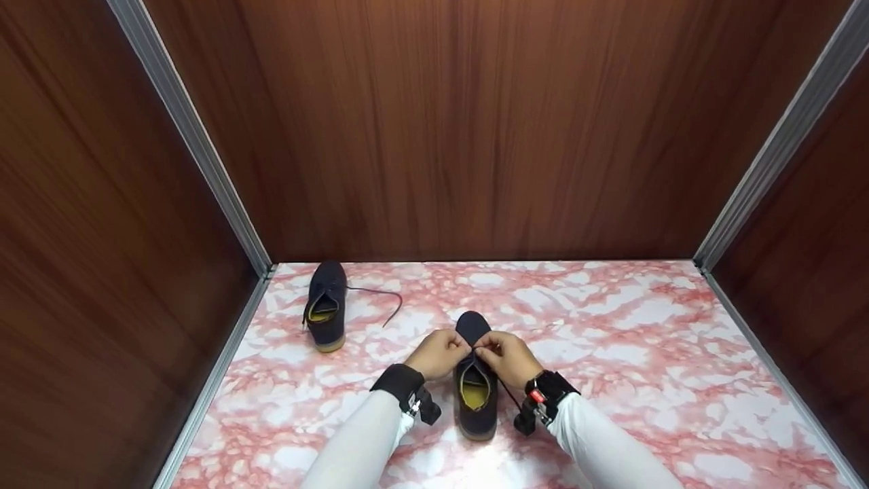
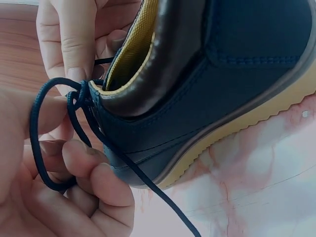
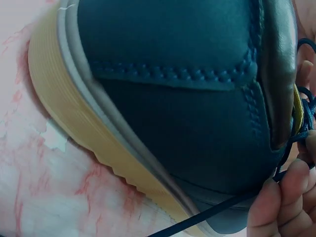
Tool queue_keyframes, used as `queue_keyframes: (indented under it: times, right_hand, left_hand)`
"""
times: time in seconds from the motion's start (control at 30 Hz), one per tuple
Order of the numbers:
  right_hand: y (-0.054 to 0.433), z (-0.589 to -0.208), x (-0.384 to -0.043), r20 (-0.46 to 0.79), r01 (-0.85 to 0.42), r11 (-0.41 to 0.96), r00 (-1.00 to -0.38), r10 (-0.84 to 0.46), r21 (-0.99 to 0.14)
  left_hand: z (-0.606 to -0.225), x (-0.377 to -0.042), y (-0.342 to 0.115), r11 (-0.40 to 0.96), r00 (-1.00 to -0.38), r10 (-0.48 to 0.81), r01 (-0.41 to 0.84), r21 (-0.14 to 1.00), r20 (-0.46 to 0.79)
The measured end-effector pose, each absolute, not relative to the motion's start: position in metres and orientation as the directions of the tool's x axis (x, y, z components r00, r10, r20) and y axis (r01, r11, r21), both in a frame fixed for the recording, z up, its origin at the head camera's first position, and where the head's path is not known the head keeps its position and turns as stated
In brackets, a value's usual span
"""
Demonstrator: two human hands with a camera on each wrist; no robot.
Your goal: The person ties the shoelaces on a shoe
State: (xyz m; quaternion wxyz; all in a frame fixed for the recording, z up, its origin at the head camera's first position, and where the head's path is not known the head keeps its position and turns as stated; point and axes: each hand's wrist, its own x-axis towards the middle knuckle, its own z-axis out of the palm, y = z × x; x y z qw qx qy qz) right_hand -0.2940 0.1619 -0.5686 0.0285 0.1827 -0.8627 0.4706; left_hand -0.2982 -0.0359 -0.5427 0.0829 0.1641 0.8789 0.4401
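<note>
A dark navy shoe (image 1: 477, 424) with a yellow lining and a pale tan sole stands on the floor, toe pointing away from me. Both hands meet over its lacing. My left hand (image 1: 438, 354) pinches a loop of the dark blue shoelace (image 2: 32, 118), which arches from the knot at the tongue down into the curled fingers. From the other side, my right hand (image 1: 514, 361) pinches lace right at the knot; its fingertips (image 3: 266, 205) show at the right wrist view's lower edge. A loose lace end trails down along the shoe's side.
A matching shoe (image 1: 329, 333) stands at the back left, its loose lace (image 1: 399, 299) stretched out to the right. Brown wood-look panels (image 1: 475, 136) with grey metal edging (image 1: 204, 149) enclose the pink-and-white marbled surface (image 1: 611, 380) on the left, back and right.
</note>
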Motion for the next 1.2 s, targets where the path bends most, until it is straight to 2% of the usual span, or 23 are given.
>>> queue_keyframes:
  times: [0.53, 0.73, 0.9, 1.2]
  right_hand:
    - [0.156, -0.567, -0.291, 0.211, -0.288, 0.531, -0.956, -0.201, -0.797]
    - [0.164, -0.567, -0.291, 0.145, -0.266, 0.458, -0.948, -0.282, -0.848]
    - [0.174, -0.564, -0.29, 0.045, -0.193, 0.379, -0.93, -0.366, -0.905]
    - [0.174, -0.564, -0.289, 0.022, -0.155, 0.378, -0.943, -0.332, -0.913]
  left_hand:
    - [-0.548, -0.293, -0.041, 0.468, -0.923, 0.384, 0.168, 0.868, -0.028]
    - [-0.549, -0.29, -0.04, 0.466, -0.93, 0.367, 0.162, 0.87, -0.023]
    - [-0.549, -0.289, -0.039, 0.459, -0.934, 0.358, 0.166, 0.873, -0.011]
    - [-0.551, -0.288, -0.037, 0.451, -0.939, 0.344, 0.17, 0.876, 0.005]
